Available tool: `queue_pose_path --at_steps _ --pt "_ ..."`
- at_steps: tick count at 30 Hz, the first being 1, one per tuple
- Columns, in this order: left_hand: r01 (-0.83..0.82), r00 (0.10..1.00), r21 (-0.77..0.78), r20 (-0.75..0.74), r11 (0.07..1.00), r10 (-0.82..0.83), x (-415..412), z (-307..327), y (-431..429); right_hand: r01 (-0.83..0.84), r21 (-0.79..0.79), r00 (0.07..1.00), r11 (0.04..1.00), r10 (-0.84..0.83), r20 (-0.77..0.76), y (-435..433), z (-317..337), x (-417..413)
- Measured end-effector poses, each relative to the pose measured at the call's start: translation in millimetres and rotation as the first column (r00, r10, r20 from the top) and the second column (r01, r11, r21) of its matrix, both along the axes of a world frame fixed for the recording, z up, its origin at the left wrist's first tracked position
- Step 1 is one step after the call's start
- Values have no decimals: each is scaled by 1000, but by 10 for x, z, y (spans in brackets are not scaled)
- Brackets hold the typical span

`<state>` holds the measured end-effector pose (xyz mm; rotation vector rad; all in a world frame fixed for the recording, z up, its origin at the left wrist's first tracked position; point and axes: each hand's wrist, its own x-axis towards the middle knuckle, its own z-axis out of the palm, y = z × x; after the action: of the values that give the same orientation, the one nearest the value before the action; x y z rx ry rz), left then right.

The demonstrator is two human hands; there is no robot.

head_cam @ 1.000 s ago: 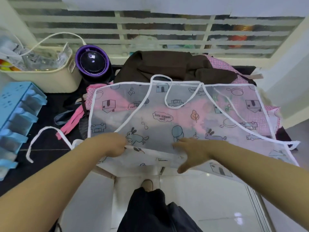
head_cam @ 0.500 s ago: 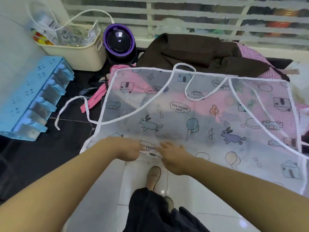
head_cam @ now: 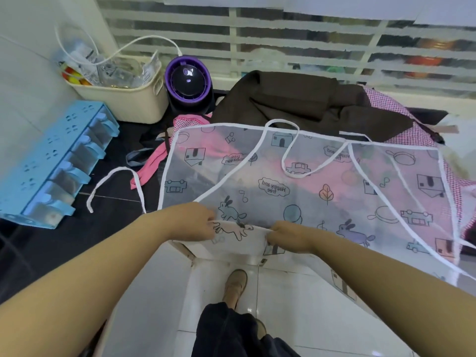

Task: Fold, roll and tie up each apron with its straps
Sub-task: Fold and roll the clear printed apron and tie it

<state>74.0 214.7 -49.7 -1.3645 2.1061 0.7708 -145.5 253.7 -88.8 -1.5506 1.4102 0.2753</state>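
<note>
I find the see-through printed apron (head_cam: 296,191) spread flat across the dark counter (head_cam: 110,222), its near edge hanging over the counter's front lip. Both hands sit at that near edge, close together, with a short span of fabric between them.

The left hand (head_cam: 192,222) has its fingers curled onto the hem, pinching a turned-up fold. The right hand (head_cam: 291,237) grips the same fold from the other side, and I cannot see its fingertips, which are tucked under the cloth. The fold between them shows a rabbit print. The rest of the apron runs away from the fingers toward the window.

The white neck loop (head_cam: 296,175) lies on top of the apron, well apart from both hands. One white strap (head_cam: 119,169) curls on the counter just beyond the left wrist, touched by neither hand.

Behind the apron lie a brown cloth (head_cam: 296,101) and a pink checked cloth (head_cam: 401,124). To the left stand a cream basket (head_cam: 123,101), a purple-rimmed appliance (head_cam: 186,81) and a blue rack (head_cam: 51,161). One shoe (head_cam: 235,284) shows on the white floor below.
</note>
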Motion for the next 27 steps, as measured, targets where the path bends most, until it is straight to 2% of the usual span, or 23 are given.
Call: queue_pose_path --at_steps 2,5,8,10,12,14,19,21,23,25,27 --pt "31 995 37 -96 999 -27 -2 -21 21 -1 8 1000 1000 1 -5 -29 3 -7" --pt "136 990 69 -54 988 -132 -51 -164 57 -52 16 998 998 53 -22 -22 -13 15" --pt "140 990 56 11 989 -141 -61 -316 91 -108 4 994 994 108 0 -1 39 35" --pt "142 990 4 -4 990 -142 -52 -363 95 -126 9 992 992 126 24 -6 67 31" --pt "155 988 -29 15 988 -154 -37 -400 89 -144 27 990 989 144 10 -13 68 22" --pt "161 985 9 57 987 -161 -31 -424 61 -147 29 988 989 148 -39 -37 73 4" --pt "61 962 57 264 997 -74 56 -278 -111 -84 40 993 996 87 -80 -213 163 -74" --pt "-18 959 76 285 997 -5 147 -170 -230 -65 25 994 998 67 -86 -319 192 -102" --pt "-50 964 40 262 998 38 302 -32 -385 -63 0 992 998 62 -114 -435 207 -116" --pt "-115 976 -73 180 991 126 542 76 -518 -54 -23 986 998 49 -157 -550 204 -136" --pt "-360 933 -175 -80 917 351 781 147 -582 -9 -40 987 999 2 -162 -647 196 -168"
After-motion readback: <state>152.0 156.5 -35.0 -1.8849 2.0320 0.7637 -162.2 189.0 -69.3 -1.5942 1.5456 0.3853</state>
